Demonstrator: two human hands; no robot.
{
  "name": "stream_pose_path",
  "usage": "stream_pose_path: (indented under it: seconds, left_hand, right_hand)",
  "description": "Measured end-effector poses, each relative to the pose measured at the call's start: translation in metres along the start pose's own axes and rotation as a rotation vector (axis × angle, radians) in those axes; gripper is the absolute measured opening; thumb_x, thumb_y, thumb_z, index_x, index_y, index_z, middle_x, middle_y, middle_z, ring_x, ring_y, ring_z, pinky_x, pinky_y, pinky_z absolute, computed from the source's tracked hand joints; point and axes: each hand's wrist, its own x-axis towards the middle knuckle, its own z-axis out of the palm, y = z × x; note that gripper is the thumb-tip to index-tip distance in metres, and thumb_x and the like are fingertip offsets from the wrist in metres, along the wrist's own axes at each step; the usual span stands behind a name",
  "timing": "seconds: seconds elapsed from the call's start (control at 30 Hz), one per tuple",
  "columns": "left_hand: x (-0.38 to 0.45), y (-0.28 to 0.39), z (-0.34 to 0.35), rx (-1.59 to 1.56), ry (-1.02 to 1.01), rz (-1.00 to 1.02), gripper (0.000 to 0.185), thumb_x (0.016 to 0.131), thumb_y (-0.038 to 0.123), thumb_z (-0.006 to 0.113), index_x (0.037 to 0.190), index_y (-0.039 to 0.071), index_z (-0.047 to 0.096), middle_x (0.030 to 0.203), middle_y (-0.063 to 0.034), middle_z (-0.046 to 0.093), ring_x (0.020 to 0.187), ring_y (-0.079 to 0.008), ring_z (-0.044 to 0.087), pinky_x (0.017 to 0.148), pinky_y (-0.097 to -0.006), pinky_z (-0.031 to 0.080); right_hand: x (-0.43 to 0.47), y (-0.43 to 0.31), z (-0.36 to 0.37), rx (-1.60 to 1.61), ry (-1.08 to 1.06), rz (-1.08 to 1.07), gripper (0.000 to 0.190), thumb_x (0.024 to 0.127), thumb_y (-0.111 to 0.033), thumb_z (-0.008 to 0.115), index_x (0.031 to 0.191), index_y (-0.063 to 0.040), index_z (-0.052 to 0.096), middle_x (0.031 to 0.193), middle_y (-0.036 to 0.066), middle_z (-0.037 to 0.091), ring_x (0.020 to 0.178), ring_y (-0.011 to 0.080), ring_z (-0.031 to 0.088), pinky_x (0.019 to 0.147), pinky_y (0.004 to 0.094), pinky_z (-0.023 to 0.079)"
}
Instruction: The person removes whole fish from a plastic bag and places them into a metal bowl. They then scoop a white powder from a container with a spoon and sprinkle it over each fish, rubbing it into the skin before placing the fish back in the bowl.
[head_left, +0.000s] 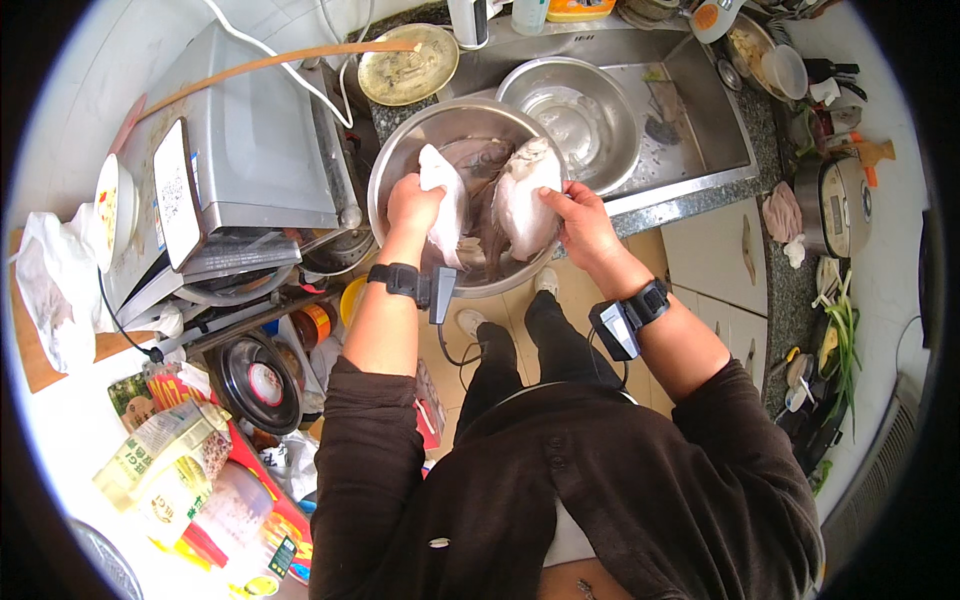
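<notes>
A large metal basin (471, 279) tilts at the sink's near left corner, with several flat fish in it. My left hand (414, 204) grips a pale-bellied fish (442, 196) over the basin's left half. At the right, my right hand (579, 223) has its thumb on a wider white-bellied fish (525, 202), with the fingers by the basin's rim. Between these two, a dark fish (474, 156) lies in the basin. A second, smaller metal basin (628, 127) sits in the sink just behind, holding a little liquid.
Around them are the steel sink (705, 127), a round yellowish lid (409, 64) on the counter, and a grey metal appliance (247, 127) at the left. A rice cooker (832, 202) and green onions (846, 337) are on the right counter. White cupboard doors (716, 240) stand below the sink.
</notes>
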Motion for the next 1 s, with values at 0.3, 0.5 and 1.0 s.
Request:
stream_pose_path:
  seconds: [0.3,0.5,1.0]
  left_hand:
    - [-0.029,-0.005,-0.02,-0.825,-0.08,-0.081,0.021,0.081,0.01,0.057,0.099,-0.001,0.057,0.09,-0.0055,0.061,0.081,-0.0129,0.055,0.074,-0.0258,0.043]
    - [-0.058,0.005,-0.036,-1.406,-0.378,-0.318,0.036,0.082,0.009,0.055,0.116,0.002,0.048,0.11,-0.0082,0.056,0.103,-0.0206,0.053,0.089,-0.035,0.042]
    - [-0.106,-0.035,-0.067,-1.51,-0.113,-0.112,0.051,0.078,0.003,0.057,0.126,0.004,0.04,0.119,-0.0093,0.051,0.11,-0.0243,0.049,0.096,-0.0412,0.037]
  right_hand:
    - [0.001,0.008,0.031,0.114,-0.147,0.045,0.017,0.08,-0.01,0.062,0.091,-0.004,0.052,0.082,0.004,0.059,0.07,0.0121,0.058,0.063,0.0241,0.048]
    - [0.008,0.022,0.052,0.12,-0.283,0.097,0.013,0.081,-0.007,0.06,0.092,-0.005,0.054,0.089,0.003,0.059,0.082,0.0112,0.056,0.075,0.0254,0.046]
    - [0.088,-0.02,0.063,-1.902,-0.586,-0.718,0.03,0.068,-0.024,0.067,0.091,-0.006,0.06,0.089,0.008,0.061,0.088,0.0267,0.057,0.076,0.0361,0.046]
